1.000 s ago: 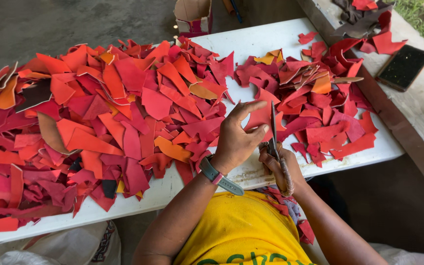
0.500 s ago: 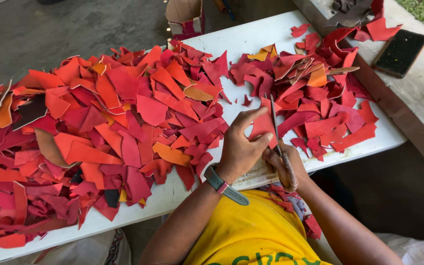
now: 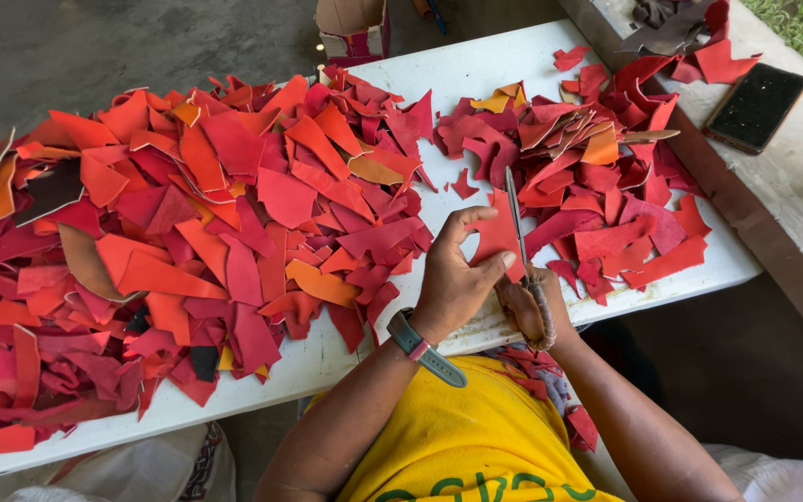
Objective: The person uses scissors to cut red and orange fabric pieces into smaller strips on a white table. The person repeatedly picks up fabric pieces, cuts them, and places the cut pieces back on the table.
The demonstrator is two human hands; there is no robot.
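Observation:
My left hand (image 3: 454, 274) pinches a red leather scrap (image 3: 494, 234) near the front edge of the white table (image 3: 485, 70). A grey watch is on that wrist. My right hand (image 3: 530, 307) grips the handles of a pair of scissors (image 3: 516, 218), whose blades point away from me and run along the right side of the scrap. A big heap of red and orange leather pieces (image 3: 188, 232) covers the table's left part. A smaller pile of red pieces (image 3: 597, 177) lies to the right of my hands.
A black phone (image 3: 756, 106) lies on a concrete ledge at the right, with more red scraps (image 3: 690, 37) behind it. An open cardboard box (image 3: 353, 26) stands beyond the table's far edge. Some red scraps (image 3: 550, 390) rest on my lap, and a white sack (image 3: 132, 469) sits below the table.
The scissors' blades have moved further along the scrap, and my left hand has turned the piece slightly. The view has shifted a little.

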